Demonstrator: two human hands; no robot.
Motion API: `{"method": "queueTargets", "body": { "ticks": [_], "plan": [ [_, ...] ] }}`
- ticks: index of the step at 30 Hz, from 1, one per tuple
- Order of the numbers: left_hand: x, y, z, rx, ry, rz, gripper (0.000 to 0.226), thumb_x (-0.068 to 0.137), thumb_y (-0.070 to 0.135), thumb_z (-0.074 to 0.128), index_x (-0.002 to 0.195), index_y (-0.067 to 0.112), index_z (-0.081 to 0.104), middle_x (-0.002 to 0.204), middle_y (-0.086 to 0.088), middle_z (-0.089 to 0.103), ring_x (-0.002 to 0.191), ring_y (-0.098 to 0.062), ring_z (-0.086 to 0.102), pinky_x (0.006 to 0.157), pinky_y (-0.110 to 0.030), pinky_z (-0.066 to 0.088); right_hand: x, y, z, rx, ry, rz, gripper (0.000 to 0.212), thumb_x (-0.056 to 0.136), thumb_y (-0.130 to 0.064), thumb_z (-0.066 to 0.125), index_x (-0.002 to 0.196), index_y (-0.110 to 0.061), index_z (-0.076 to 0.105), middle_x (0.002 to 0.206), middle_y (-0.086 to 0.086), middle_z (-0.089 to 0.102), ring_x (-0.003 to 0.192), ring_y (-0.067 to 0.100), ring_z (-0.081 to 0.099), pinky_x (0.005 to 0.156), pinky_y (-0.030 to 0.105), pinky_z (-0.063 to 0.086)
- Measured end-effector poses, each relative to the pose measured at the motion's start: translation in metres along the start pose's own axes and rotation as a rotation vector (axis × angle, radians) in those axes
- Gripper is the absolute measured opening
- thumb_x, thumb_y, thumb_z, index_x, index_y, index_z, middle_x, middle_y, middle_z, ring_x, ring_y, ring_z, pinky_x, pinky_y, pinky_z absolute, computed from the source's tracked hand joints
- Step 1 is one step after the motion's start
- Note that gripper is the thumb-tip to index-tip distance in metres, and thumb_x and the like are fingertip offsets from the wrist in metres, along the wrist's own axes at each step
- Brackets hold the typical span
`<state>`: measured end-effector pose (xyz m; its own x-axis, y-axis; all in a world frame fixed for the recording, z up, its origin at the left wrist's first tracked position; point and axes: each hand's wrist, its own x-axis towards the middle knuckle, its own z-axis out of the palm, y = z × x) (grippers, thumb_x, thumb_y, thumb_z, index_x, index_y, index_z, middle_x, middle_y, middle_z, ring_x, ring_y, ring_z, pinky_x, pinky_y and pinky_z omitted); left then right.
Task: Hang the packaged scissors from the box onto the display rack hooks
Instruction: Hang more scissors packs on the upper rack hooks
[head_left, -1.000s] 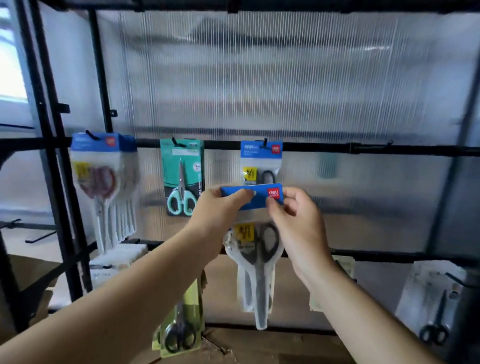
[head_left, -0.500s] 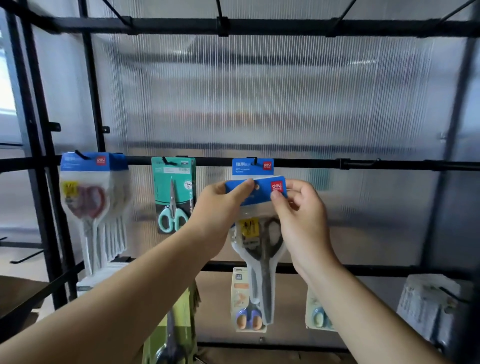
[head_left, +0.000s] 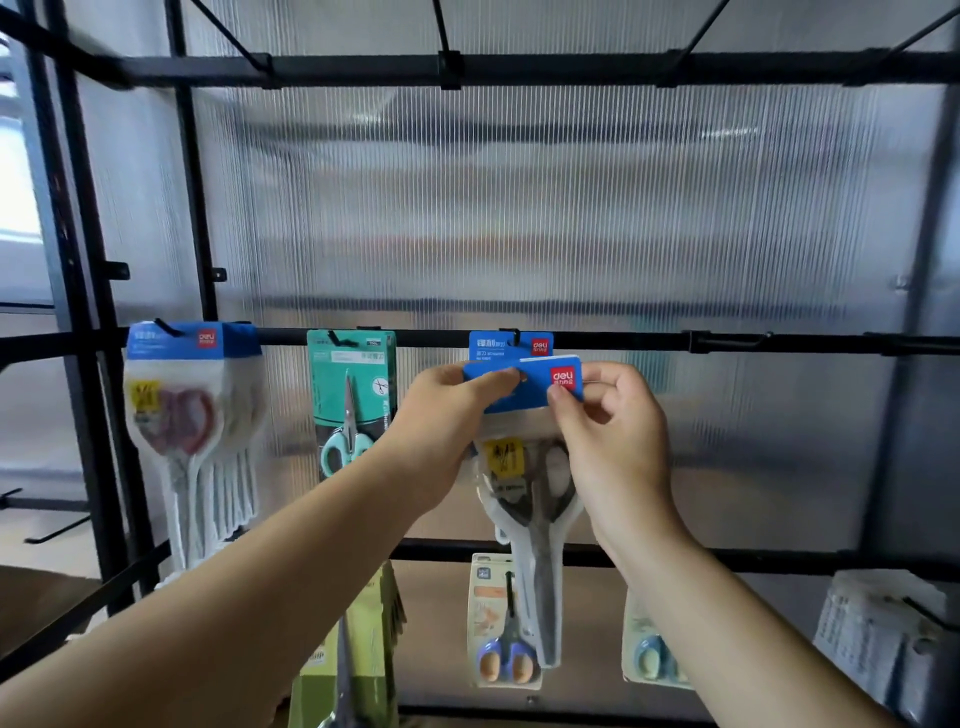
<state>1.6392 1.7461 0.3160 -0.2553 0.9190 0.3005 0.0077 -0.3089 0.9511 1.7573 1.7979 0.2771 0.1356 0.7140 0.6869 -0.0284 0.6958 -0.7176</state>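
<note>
Matt black metal rack (head_left: 623, 340), ribbed translucent panel (head_left: 519, 208)

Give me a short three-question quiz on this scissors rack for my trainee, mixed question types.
1. True or false: the left hand and the right hand both pinch the blue-headed clear plastic scissors pack.
2. The teal card scissors pack hangs where, relative to the held pack? A: to its left. B: to its right. C: directly below it.
3. Fill in: the black metal hook just above the held pack already carries a hung pack with a ___ header.
Key: 1 true; 2 A; 3 blue.
</note>
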Motion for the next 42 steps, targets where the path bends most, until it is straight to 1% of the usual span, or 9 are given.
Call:
{"method": "queueTargets", "body": {
  "ticks": [7, 15, 19, 24, 29, 33, 35, 36, 42],
  "plan": [
    [0.025, 0.014, 0.008, 0.139, 0.115, 0.079, 0.015, 0.092, 0.03, 0.062, 0.091, 0.016, 0.063, 0.093, -0.011, 0.07, 0.086, -0.027, 0.069, 0.088, -0.045, 0.056, 0.026, -0.006, 0.013, -0.067, 0.052, -0.012, 0.017, 0.091, -0.02, 0.067, 0.106, -0.019, 0.059, 0.098, -0.008, 0.067, 0.086, -0.002, 0.062, 0.069, 0.008, 0.048],
    [0.045, 0.015, 0.013, 0.116, 0.231, 0.012, 0.015, 0.092, 0.03, 0.063, 0.086, 0.018, 0.058, 0.086, -0.006, 0.067, 0.075, -0.02, 0.066, 0.079, -0.037, 0.056, 0.041, -0.002, 0.026, -0.139, 0.073, 0.03, 0.015, 0.092, -0.022, 0.066, 0.099, -0.026, 0.053, 0.085, -0.02, 0.056, 0.075, -0.007, 0.055, 0.057, 0.006, 0.042],
    [0.051, 0.013, 0.014, 0.114, 0.271, -0.006, 0.018, 0.093, 0.03, 0.062, 0.096, 0.011, 0.061, 0.079, -0.005, 0.063, 0.067, -0.018, 0.062, 0.065, -0.03, 0.053, 0.046, 0.003, 0.03, -0.152, 0.075, 0.068, 0.014, 0.092, -0.022, 0.065, 0.099, -0.024, 0.053, 0.088, -0.014, 0.058, 0.075, -0.006, 0.054, 0.057, 0.007, 0.04],
    [0.061, 0.002, 0.012, 0.249, 0.281, 0.03, 0.02, 0.094, 0.032, 0.06, 0.086, 0.014, 0.061, 0.075, -0.002, 0.059, 0.061, -0.012, 0.052, 0.052, -0.021, 0.04, 0.05, 0.013, 0.033, -0.23, 0.051, 0.096, 0.014, 0.094, -0.021, 0.063, 0.104, -0.017, 0.055, 0.091, -0.009, 0.057, 0.071, -0.003, 0.05, 0.055, 0.009, 0.035],
    [0.07, -0.008, 0.007, 0.409, 0.327, 0.118, 0.025, 0.094, 0.029, 0.061, 0.112, 0.015, 0.052, 0.094, 0.0, 0.061, 0.066, -0.004, 0.053, 0.041, -0.012, 0.035, 0.057, 0.023, 0.041, -0.315, 0.056, 0.072, 0.014, 0.093, -0.021, 0.063, 0.101, -0.015, 0.053, 0.1, 0.003, 0.063, 0.083, 0.013, 0.058, 0.056, 0.008, 0.036],
    [0.066, -0.026, 0.004, 0.562, 0.334, 0.151, 0.034, 0.09, 0.02, 0.06, 0.12, 0.021, 0.046, 0.113, -0.003, 0.06, 0.087, -0.017, 0.061, 0.071, -0.032, 0.053, 0.059, 0.03, 0.045, -0.421, 0.044, 0.069, 0.019, 0.095, -0.025, 0.06, 0.104, -0.011, 0.051, 0.104, 0.009, 0.061, 0.079, 0.015, 0.049, 0.052, 0.005, 0.034],
    [0.063, -0.035, 0.003, 0.62, 0.31, 0.15, 0.047, 0.088, 0.018, 0.061, 0.132, 0.018, 0.043, 0.124, -0.007, 0.054, 0.105, -0.026, 0.058, 0.091, -0.044, 0.051, 0.054, 0.035, 0.044, -0.477, 0.034, 0.072, 0.024, 0.095, -0.03, 0.058, 0.109, -0.011, 0.051, 0.108, 0.008, 0.061, 0.082, 0.016, 0.049, 0.059, 0.018, 0.035],
    [0.061, -0.039, 0.002, 0.653, 0.301, 0.154, 0.052, 0.089, 0.02, 0.061, 0.136, 0.016, 0.04, 0.129, -0.008, 0.05, 0.111, -0.027, 0.055, 0.096, -0.046, 0.048, 0.05, 0.038, 0.042, -0.508, 0.028, 0.077, 0.027, 0.095, -0.032, 0.057, 0.113, -0.012, 0.051, 0.111, 0.008, 0.061, 0.083, 0.017, 0.049, 0.061, 0.025, 0.035],
    [0.034, -0.073, -0.002, 0.741, 0.269, 0.142, 0.074, 0.089, 0.031, 0.062, 0.15, 0.016, 0.023, 0.143, -0.01, 0.035, 0.131, -0.028, 0.034, 0.11, -0.042, 0.033, 0.011, 0.053, 0.028, -0.659, -0.12, 0.051, 0.046, 0.097, -0.04, 0.052, 0.132, -0.011, 0.045, 0.127, 0.009, 0.052, 0.096, 0.022, 0.053, 0.067, 0.025, 0.033]
  ]
}}
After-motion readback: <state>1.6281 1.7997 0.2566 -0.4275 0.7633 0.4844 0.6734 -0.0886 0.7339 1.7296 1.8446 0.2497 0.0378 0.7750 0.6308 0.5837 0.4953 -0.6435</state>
